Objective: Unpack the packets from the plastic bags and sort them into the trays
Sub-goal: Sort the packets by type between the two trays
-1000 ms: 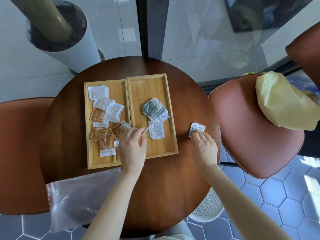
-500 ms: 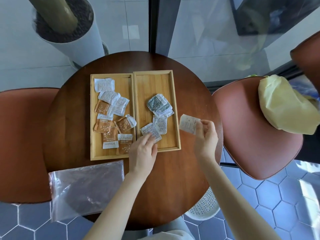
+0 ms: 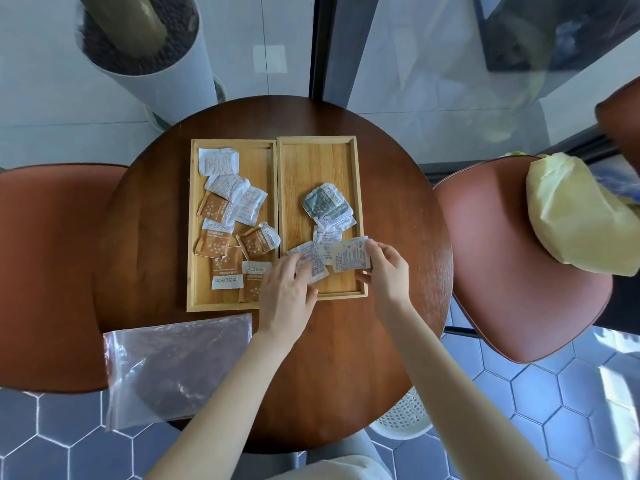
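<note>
From the head camera, both forearms reach up from the near edge of the round wooden table [image 3: 346, 358] toward the right tray [image 3: 356, 174]. The right hand [image 3: 388, 271] is at about 3 o'clock of the table's centre, over the tray's near right corner, with thumb and fingers pinched on a white packet [image 3: 349, 259] that is held flat and slightly tilted above the tray floor. The left hand [image 3: 287, 292] lies palm down over the near inner corners of the two trays, at about 6 o'clock of the table's centre, its fingertips resting on another white packet [image 3: 308, 259] in the right tray; whether it is grasping that packet or only pressing on it cannot be told.

The right tray holds a small cluster toward its near half: a grey-green packet [image 3: 323, 204] on top at 12 o'clock of the group, with a few white ones overlapping below it. Its far half is bare wood.

The left tray [image 3: 194, 220], touching the right tray along one long side, holds a loose spread of brown packets [image 3: 258, 242] and white packets [image 3: 218, 164], overlapping from the far end to the near end.

A clear plastic bag [image 3: 173, 368] lies flat at about 7 o'clock on the table, hanging over its edge. A yellow bag [image 3: 571, 216] rests on the reddish chair [image 3: 502, 271] at 3 o'clock.
</note>
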A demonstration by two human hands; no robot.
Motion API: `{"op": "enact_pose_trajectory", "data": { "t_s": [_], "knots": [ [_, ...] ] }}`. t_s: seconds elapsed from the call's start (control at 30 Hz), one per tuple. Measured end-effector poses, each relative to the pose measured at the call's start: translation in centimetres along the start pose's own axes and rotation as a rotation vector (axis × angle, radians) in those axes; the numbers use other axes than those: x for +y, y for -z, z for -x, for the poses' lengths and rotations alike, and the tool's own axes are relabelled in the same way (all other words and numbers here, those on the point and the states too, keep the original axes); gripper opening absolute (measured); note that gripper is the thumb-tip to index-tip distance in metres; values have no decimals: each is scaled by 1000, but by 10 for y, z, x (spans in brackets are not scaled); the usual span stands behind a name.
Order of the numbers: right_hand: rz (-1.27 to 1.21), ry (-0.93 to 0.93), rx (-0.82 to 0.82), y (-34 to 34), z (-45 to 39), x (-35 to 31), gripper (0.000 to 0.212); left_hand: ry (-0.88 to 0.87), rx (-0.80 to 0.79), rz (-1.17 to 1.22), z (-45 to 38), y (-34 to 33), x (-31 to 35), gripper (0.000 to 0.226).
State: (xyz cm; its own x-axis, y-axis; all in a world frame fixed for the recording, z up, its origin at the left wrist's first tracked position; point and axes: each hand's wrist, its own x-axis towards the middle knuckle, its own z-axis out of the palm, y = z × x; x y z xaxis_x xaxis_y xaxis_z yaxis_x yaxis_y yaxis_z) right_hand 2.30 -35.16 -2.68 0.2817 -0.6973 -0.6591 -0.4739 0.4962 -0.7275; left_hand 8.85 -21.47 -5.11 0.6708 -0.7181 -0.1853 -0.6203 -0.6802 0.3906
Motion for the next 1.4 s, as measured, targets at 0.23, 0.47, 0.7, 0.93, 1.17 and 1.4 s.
{"op": "enact_pose_trajectory", "data": {
  "t_s": [0.23,0.47,0.7,0.93,1.17,1.4],
  "knots": [
    [710,918,161,-1,7,11,16,-29,53,-38,-12,1,-4,21],
    [1214,1126,-18,3,1,72,9,100,202,292,-17,26,-3,13],
    [1082,991,-16,1,5,51,27,202,-26,293,-26,28,-1,36],
    [1294,806,-95,-22,-21,17,51,-123,17,9,-52,14,7,44],
    [1369,771,-203,-25,-29,17,61,-69,-241,-136,-86,8,6,56],
    [1332,826,-77,-28,-31,2,50,-39,-225,-133,-99,12,3,59]
  ]
}}
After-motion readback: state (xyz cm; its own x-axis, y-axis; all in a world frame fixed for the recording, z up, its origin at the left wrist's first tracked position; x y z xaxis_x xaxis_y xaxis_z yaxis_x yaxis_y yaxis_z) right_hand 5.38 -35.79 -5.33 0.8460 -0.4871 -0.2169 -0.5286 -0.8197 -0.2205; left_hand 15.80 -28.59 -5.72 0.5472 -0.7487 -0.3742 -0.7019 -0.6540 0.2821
